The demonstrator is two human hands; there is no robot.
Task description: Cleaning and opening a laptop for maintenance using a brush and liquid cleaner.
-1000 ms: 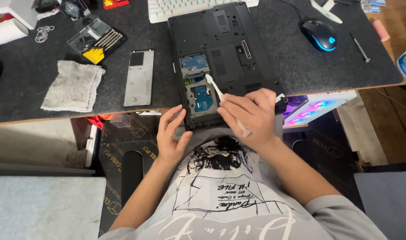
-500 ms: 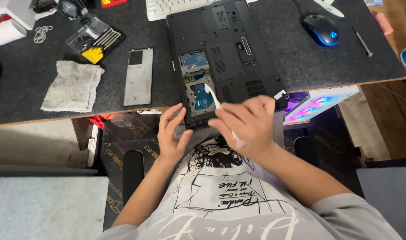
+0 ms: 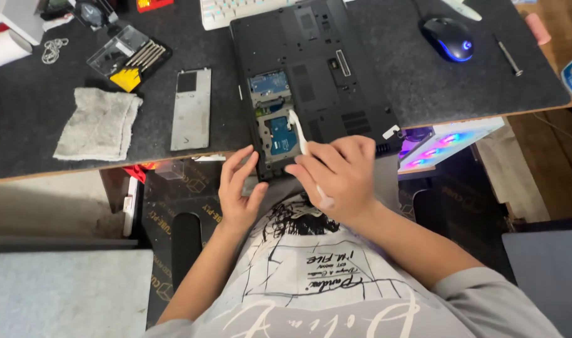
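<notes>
While the right hand [image 3: 339, 172] grips a white plastic pry tool [image 3: 298, 130] inside the upturned laptop's [image 3: 317, 69] open bay, the open left hand [image 3: 239, 188] steadies the casing edge. Light, shallow leverage appears advisable near the blue circuit board [image 3: 279, 133].

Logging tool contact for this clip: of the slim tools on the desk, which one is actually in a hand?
The white brush, gripped by the right hand, bristles in the laptop's open bay. The screwdriver by the mouse and the bits in the kit lie untouched.

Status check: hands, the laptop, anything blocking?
Right hand grips white brush, tip in open bay of upturned laptop. Left hand open, steadying laptop's near edge. Nothing blocking.
</notes>
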